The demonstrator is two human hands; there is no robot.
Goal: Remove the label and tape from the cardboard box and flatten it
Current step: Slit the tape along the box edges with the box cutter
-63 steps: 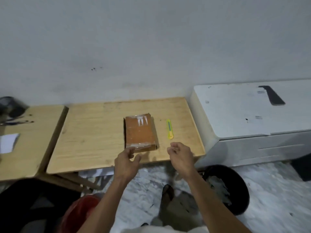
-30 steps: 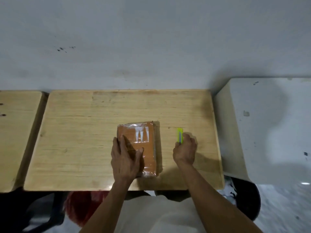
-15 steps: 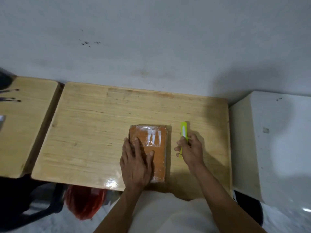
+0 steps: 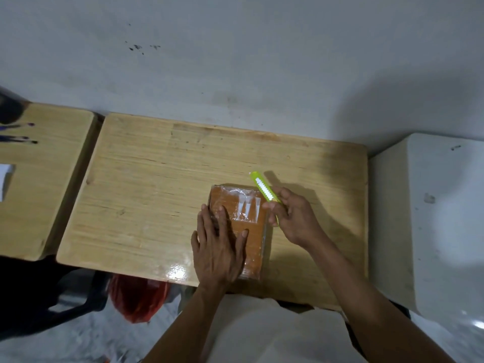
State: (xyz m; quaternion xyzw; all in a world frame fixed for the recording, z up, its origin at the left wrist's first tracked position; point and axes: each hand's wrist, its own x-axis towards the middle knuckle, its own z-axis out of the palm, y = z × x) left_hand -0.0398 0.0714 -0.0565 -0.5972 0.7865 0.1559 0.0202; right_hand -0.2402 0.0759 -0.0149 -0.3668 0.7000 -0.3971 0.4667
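A small brown cardboard box (image 4: 251, 218), wrapped in shiny clear tape with a clear label patch (image 4: 247, 209) near its far end, lies flat on the wooden table (image 4: 157, 184). My left hand (image 4: 218, 244) rests palm-down on the near half of the box, fingers spread. My right hand (image 4: 294, 217) holds a yellow-green utility knife (image 4: 263, 191) just right of the box, its tip pointing away and left over the box's far right corner. The near part of the knife is hidden in my grip.
A second wooden table (image 4: 39, 179) stands to the left with pens and a white paper. A white cabinet (image 4: 429, 210) sits to the right. A red plastic bag (image 4: 136, 297) lies on the floor under the table's near edge. The wall runs behind.
My right hand picked the knife up off the table and brought it toward the box's far right corner. My left hand stayed flat on the box.
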